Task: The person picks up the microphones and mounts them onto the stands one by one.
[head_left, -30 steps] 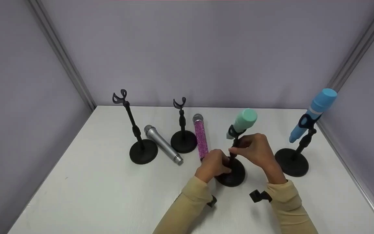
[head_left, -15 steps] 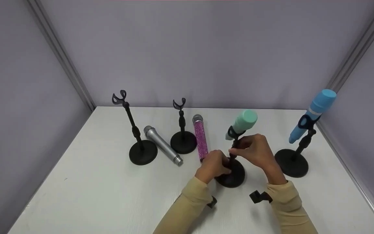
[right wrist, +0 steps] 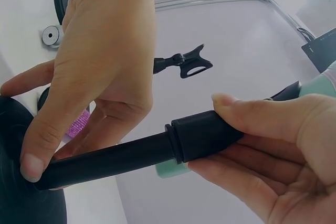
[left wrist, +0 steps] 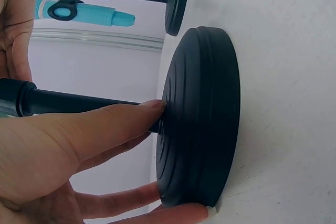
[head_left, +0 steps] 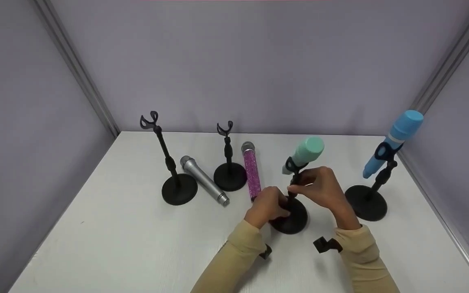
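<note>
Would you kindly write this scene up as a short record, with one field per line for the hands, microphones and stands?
Left hand: holds the round black base of the third stand
Right hand: pinches the black collar on its pole
Mint-green microphone: tilted in the third stand's clip
Blue microphone: tilted in the rightmost stand
Silver microphone: lying on the white table
Pink glitter microphone: lying beside the second stand
Stands without microphone: leftmost stand, second stand

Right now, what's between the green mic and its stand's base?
Clip, collar and pole. The right hand holds the collar; the left hand is at the pole's foot. Right wrist view shows it.
</note>
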### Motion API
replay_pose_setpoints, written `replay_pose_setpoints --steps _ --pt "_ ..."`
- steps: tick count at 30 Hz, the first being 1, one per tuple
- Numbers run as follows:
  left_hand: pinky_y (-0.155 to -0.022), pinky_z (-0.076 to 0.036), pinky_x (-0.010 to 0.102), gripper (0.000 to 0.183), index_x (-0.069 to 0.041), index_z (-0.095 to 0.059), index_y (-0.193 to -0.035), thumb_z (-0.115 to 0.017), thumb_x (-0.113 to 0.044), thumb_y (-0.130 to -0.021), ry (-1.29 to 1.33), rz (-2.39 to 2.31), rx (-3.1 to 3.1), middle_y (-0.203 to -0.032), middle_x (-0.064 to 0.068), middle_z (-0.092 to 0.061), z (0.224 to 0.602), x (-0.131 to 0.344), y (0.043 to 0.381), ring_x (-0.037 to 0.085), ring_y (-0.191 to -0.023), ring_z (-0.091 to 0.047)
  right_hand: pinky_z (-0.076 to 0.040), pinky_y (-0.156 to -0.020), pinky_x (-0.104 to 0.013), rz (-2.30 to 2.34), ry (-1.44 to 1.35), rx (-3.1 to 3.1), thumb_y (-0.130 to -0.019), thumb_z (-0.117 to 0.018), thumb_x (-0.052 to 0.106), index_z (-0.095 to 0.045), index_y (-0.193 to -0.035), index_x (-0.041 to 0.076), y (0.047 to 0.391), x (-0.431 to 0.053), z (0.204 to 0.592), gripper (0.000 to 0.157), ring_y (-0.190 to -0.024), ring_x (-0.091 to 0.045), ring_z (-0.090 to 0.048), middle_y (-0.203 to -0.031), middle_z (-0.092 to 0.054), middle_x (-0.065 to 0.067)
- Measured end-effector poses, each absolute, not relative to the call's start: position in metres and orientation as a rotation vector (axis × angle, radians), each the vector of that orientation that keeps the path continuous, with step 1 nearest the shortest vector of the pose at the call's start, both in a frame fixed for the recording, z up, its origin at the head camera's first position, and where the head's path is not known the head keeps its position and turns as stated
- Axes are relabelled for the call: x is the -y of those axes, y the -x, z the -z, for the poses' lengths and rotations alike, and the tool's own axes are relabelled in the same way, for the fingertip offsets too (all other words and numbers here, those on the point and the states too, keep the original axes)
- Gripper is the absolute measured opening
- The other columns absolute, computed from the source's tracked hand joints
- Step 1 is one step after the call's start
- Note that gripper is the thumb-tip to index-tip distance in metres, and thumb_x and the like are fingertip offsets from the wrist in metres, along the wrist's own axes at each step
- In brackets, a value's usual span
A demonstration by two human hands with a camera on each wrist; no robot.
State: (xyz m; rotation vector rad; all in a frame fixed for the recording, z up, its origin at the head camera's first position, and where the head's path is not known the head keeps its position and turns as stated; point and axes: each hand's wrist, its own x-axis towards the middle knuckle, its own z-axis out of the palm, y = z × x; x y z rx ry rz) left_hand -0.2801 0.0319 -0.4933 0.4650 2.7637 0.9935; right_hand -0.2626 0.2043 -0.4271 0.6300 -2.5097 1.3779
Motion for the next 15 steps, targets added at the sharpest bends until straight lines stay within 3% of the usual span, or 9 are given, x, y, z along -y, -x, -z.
replay_pose_setpoints --steps 15 --pt "-0.077 -0.056 0.026 0.026 -0.005 -0.081 -0.098 -0.092 -0.01 -0.075 -0.474 -1.015 -2.753 -0.091 0.003 -0.078 0.4942 -0.0318 0.2791 0.009 -0.083 -0.064 -0.059 -0.072 -0.022 -1.376 -0.628 2.546 -0.081 -0.083 -0.001 -0.078 -0.089 -0.001 0.2626 -0.2022 0.428 0.01 -0.078 -0.019 -0.077 -0.081 -0.078 -0.013"
